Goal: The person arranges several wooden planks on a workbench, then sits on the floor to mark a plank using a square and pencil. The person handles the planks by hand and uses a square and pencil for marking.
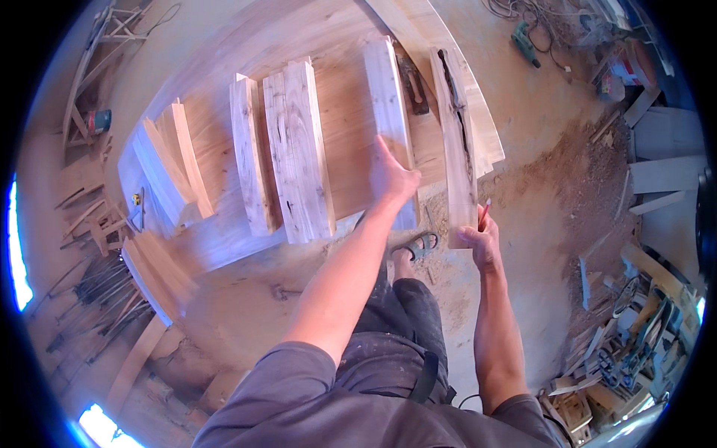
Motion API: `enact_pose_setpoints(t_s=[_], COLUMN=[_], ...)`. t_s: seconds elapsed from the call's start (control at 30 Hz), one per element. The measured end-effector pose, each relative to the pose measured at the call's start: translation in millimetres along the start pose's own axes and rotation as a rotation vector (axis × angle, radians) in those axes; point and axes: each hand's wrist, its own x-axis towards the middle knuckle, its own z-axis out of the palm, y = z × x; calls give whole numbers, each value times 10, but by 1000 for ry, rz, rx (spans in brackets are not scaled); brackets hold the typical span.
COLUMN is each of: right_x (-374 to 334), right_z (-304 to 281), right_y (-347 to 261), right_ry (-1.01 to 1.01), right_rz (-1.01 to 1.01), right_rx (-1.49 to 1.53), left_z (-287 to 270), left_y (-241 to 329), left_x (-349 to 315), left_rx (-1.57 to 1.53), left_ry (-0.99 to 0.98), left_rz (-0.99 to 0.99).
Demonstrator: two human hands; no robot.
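Left hand (394,179) flat, fingers spread on pale long wooden plank (388,97) running away lengthwise; right hand (480,240), nearer, closed around cracked narrow wooden board (457,142) end and red pencil (485,212), just beside.

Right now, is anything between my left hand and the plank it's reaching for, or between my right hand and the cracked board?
Nothing visible. The left hand lies flat on the plank, and the right hand, which also holds a red pencil, grips the near end of the cracked board. A bare strip of table separates the two pieces.
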Motion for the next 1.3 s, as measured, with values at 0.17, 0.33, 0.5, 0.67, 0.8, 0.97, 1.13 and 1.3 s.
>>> enact_pose_setpoints(t_s=[0.17,0.33,0.5,0.67,0.8,0.97,1.13,1.3], right_x=[140,305,296,-2,-439,-797,-445,-329], right_z=[-196,-313,-302,-308,-177,482,1504,1395], right_y=[442,701,762,864,1240,1349,446,445], right_ry=[51,142,175,217,448,363,136,-151], right_rz=[73,113,82,27,107,37,-292,229], right_rx=[206,226,171,207,275,-259,-904,386], left_z=[-324,-525,-545,-518,-431,-568,-611,-1093], left_y=[-560,-645,-610,-680,-881,-795,-735,-402], left_x=[213,308,310,291,391,237,-34,-256], left_rx=[-843,-967,-993,-1113,-1092,-1114,-982,-677], left_ry=[-300,-438,-454,-511,-520,-533,-389,-162], left_rz=[-138,-167,-153,-190,-168,-220,-173,-158])
